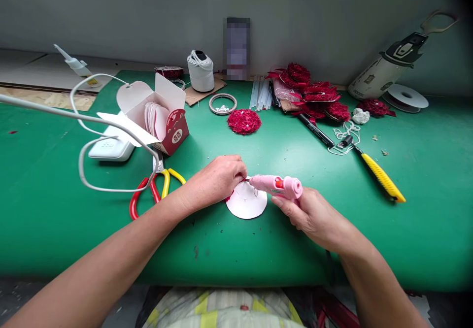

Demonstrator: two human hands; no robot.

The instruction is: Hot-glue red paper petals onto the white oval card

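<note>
A round white disc [247, 202] lies on the green table in front of me, with a bit of red at its left edge. My left hand [221, 176] is closed at the disc's upper left edge, its fingertips pinching a small dark red piece. My right hand [312, 214] is wrapped round a pink glue gun [271, 184] from the right. The gun's nozzle points left and reaches the top of the disc, close to my left fingertips. Just beyond the hands lies a round red rosette [244, 121].
Red- and yellow-handled tools [165, 184], a power bank [111, 147] and an open box [173, 133] stand left, a cable looping above them. Behind are a thread spool [200, 74], a tape roll [222, 104] and glue sticks [260, 94]. Red rosettes [320, 94], a marker [316, 131], a cutter [382, 176] and a bottle [380, 74] lie right.
</note>
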